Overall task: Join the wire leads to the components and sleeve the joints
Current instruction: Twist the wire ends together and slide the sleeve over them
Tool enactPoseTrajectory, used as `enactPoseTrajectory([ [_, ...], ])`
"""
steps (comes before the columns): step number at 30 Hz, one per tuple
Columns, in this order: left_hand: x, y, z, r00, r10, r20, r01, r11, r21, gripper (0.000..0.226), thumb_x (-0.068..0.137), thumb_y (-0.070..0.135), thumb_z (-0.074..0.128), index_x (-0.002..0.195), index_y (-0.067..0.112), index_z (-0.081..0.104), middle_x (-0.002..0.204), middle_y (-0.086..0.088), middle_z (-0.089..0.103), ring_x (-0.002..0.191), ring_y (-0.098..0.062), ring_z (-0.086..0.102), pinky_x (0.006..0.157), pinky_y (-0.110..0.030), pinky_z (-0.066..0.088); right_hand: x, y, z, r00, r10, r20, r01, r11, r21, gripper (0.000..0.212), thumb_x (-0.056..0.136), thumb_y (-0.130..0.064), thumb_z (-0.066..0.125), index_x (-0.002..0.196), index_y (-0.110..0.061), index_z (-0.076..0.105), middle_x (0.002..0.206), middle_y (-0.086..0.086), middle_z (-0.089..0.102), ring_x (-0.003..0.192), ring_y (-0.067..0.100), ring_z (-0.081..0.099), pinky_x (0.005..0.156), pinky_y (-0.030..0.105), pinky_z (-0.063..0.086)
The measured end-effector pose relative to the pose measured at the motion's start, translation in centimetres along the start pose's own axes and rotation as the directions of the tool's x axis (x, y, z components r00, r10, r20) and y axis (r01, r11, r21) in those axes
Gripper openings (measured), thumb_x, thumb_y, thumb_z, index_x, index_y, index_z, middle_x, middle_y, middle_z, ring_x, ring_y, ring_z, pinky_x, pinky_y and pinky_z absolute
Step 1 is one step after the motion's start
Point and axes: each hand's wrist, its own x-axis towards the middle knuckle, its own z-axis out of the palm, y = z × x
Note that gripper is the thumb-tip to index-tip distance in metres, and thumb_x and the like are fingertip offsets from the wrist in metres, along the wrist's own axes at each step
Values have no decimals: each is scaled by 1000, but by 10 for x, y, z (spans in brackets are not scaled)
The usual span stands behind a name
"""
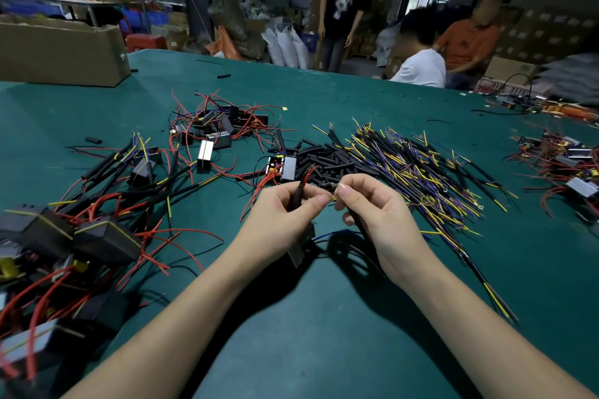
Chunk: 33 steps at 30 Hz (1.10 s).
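My left hand (pixel 285 214) pinches red leads and a black sleeve (pixel 297 196) of a small metal-cased component (pixel 301 244) that hangs below the hand. My right hand (pixel 376 207) pinches a yellow-tipped wire end (pixel 334 197) against the left thumb, with its black sleeved lead (pixel 363 230) trailing under the palm. Both hands are held just above the green table (pixel 324 334). Behind them lie a heap of short black sleeves (pixel 327 157) and a pile of yellow, purple and black wire leads (pixel 418 165).
Sleeved assemblies and black transformers with red wires (pixel 81 236) crowd the left. More components with red leads (pixel 217 126) lie at centre back and at far right (pixel 567 165). A cardboard box (pixel 58 52) stands back left. Several people are beyond the table's far edge.
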Motion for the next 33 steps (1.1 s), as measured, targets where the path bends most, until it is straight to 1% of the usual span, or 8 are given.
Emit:
enactPoseTrajectory([
  [4, -2, 2, 4, 999, 52, -1, -52, 998, 33, 8, 92, 16, 62, 87, 13, 66, 47, 13, 42, 47, -7, 33, 48, -21, 31, 3, -1, 2, 1000, 13, -1, -13, 997, 79, 16, 93, -10, 56, 82, -20, 61, 68, -5, 59, 62, 6, 53, 58, 17, 40],
  [8, -3, 5, 7, 999, 34, 8, -32, 986, -161, 16, 97, 27, 48, 104, 15, 55, 59, 6, 43, 52, -12, 33, 48, -22, 29, 5, -5, -5, 995, -83, 56, 88, 990, -111, 15, 93, -5, 56, 83, -14, 60, 62, -10, 53, 56, 5, 44, 54, 13, 36],
  [11, -4, 5, 5, 999, 16, 32, -10, 983, -186, 19, 101, 25, 38, 98, 15, 54, 67, 2, 52, 55, -10, 42, 52, -19, 35, 5, -7, -9, 989, -117, 93, 134, 969, -209, 17, 93, -2, 55, 82, -13, 58, 61, -11, 52, 58, 5, 43, 59, 14, 38],
  [15, -3, 2, 3, 999, 46, 18, -43, 989, -141, 10, 97, 20, 50, 91, 17, 56, 74, 3, 54, 65, -9, 47, 59, -20, 41, 5, -17, -14, 983, -119, 139, 153, 953, -263, 16, 93, -1, 55, 82, -12, 58, 62, -15, 54, 60, 2, 44, 61, 13, 39],
  [19, 1, -2, 2, 978, 152, -144, -158, 987, -28, 14, 91, 13, 62, 103, 20, 60, 86, -2, 61, 75, -11, 56, 75, -27, 46, 2, -23, -16, 974, -92, 208, 145, 956, -256, 14, 93, 0, 55, 83, -10, 58, 64, -16, 54, 61, 4, 43, 62, 13, 39],
  [25, 0, 2, 2, 957, 217, -191, -224, 974, -16, 15, 87, 8, 66, 97, 17, 61, 87, -10, 63, 75, -13, 58, 75, -29, 48, 1, -23, -10, 974, -109, 199, 154, 962, -224, 12, 92, 0, 56, 83, -8, 59, 63, -15, 55, 60, 4, 45, 62, 13, 40],
  [28, 0, 5, 4, 970, 200, -137, -209, 976, -60, 10, 87, 6, 65, 91, 15, 67, 80, 1, 65, 66, -5, 54, 67, -17, 45, 0, -23, -9, 971, -110, 211, 154, 966, -206, 13, 92, -1, 57, 83, -10, 60, 64, -15, 56, 61, 4, 46, 63, 13, 41],
  [33, -1, 8, 3, 978, 197, -66, -202, 976, -76, 8, 86, 4, 65, 87, 11, 69, 64, 15, 63, 59, 2, 50, 62, -12, 41, 1, -22, -10, 975, -133, 176, 162, 973, -163, 13, 91, -2, 58, 83, -12, 62, 64, -11, 57, 60, 7, 47, 65, 14, 42],
])
